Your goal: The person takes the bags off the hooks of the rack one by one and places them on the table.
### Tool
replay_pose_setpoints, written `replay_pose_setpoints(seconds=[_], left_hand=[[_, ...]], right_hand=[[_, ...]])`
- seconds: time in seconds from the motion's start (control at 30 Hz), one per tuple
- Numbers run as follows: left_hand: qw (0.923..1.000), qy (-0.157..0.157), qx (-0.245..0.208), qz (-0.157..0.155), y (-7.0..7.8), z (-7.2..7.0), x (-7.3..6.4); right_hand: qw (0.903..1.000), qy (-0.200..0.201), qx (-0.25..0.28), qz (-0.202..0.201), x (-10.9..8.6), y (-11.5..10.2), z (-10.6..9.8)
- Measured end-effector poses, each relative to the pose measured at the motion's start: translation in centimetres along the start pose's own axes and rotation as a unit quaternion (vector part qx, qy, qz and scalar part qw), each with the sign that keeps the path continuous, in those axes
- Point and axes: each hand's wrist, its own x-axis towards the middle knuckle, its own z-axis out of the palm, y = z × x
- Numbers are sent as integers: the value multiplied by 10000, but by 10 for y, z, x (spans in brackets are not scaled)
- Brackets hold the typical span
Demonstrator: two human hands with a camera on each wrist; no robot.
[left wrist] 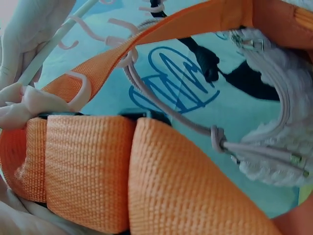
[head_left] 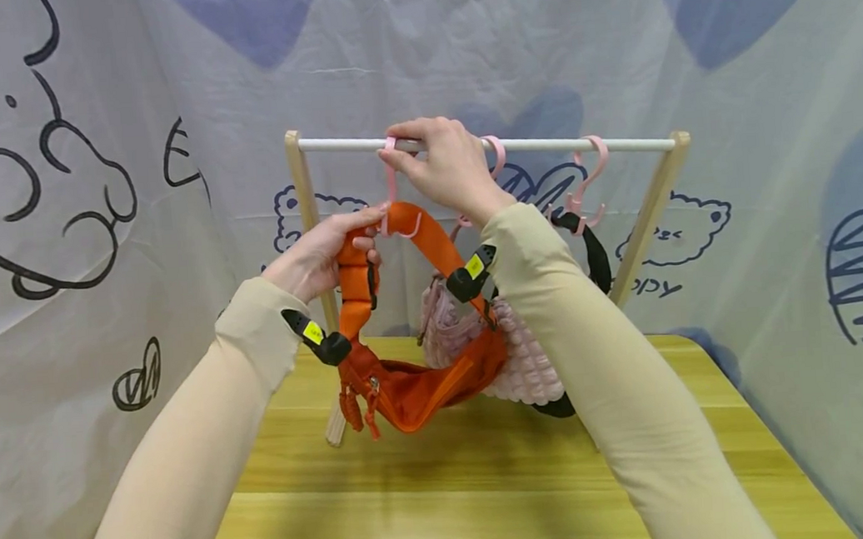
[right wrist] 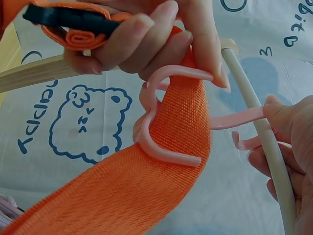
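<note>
Orange webbing of the strap (left wrist: 88,166) looms closest to us in the left wrist view; our left hand (head_left: 318,256) curls round it, pinching it beside the lower prongs of a pink hook (head_left: 392,176). Those prongs curve across the strap's face. Above, our right hand (head_left: 450,164) pinches the top of that hook at the white rail (head_left: 633,143). From the strap hangs the orange bag (head_left: 428,391), seemingly just above the surface (head_left: 418,512). If our left fingers loosen, we judge, the strap could slide off the prongs, since the bag's weight pulls at it; a hard tug could also twist the hook or unseat it. Behind sits a pink quilted bag (head_left: 529,371), apparently near enough for a swing to nudge it. Farther right, a black strap (head_left: 598,259) hangs from another hook (head_left: 603,156).
</note>
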Motion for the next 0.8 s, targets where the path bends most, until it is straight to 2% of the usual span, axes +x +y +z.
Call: replay_pose_setpoints(seconds=[0.13,0.23,0.33,0.47,0.57,0.63,0.7,0.8], left_hand=[[9974,362,610,79,5,0,-2],[9909,671,1151,206,8,1,-4],[9807,926,1689,336,11,1,-6],[9623,1197,2352,653,13,4,-9],[9402,1392,2905,1106,13,8,-12],[9207,1548,3275,1455,12,11,-13],[8975,1739,3631,1798,11,14,-15],[8580,2036,4113,2307,8,18,-16]], right_hand=[[10000,-11,5,-19,0,0,0],[10000,-30,28,-14,0,0,0],[10000,-52,52,23,-1,0,0],[10000,-58,66,44,-1,1,1],[10000,-42,41,45,0,2,1],[10000,-29,37,38,0,2,1],[10000,-25,-8,54,0,1,1],[9999,-38,-83,120,1,1,0]])
